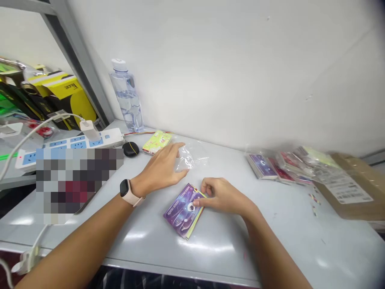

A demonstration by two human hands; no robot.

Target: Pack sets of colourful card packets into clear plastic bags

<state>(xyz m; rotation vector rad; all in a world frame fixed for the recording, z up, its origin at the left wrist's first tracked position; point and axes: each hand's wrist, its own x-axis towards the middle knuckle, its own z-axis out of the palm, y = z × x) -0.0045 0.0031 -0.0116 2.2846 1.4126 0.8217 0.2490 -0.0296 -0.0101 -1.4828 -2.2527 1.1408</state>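
My right hand pinches the right edge of a small stack of cards, with thumb on top. The top card is purple with a white round figure, and yellow edges peek out beneath it. My left hand, wearing a watch with a pale strap, reaches over the table with thumb and fingers apart. At its fingertips lies a clear plastic bag; whether the fingers touch it I cannot tell. Just behind the left hand is a green-yellow card pack.
Bagged card packs lie at the right beside a cardboard box. A water bottle stands against the wall. To the left are a black round case, a power strip, a blurred-out item and yellow-black boxes.
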